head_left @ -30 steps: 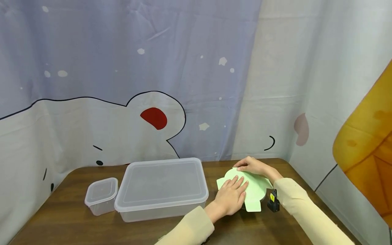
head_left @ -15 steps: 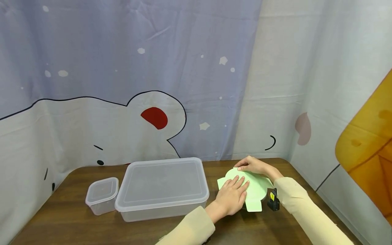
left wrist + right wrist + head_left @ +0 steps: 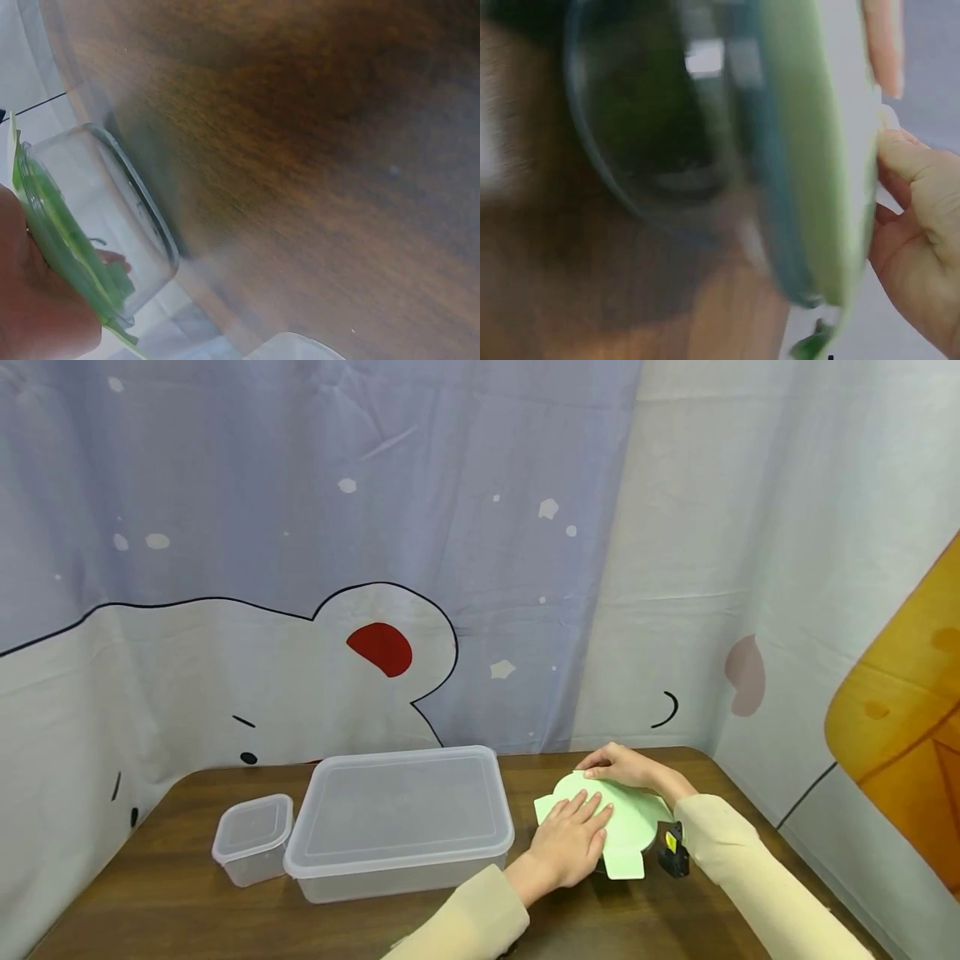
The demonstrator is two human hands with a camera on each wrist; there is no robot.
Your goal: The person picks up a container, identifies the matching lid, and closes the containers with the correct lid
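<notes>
At the right of the table in the head view is a clear round-cornered food container (image 3: 142, 217) topped by a pale green lid (image 3: 626, 822) with side tabs. My left hand (image 3: 572, 845) lies on top of the lid, fingers straight and spread. My right hand (image 3: 628, 768) is at the lid's far edge, its thumb over the top and its fingers bent at a tab. In the right wrist view this hand (image 3: 922, 225) grips the lid's edge, and fingertips of the other hand show above. From the left wrist, the lid (image 3: 71, 240) is seen edge-on, the container's base toward the table.
A large translucent lidded box (image 3: 401, 822) stands left of the hands. Beside it is a smaller lidded box (image 3: 253, 839). The brown wooden table (image 3: 300, 927) ends at a printed curtain (image 3: 525, 568) behind and at the right side.
</notes>
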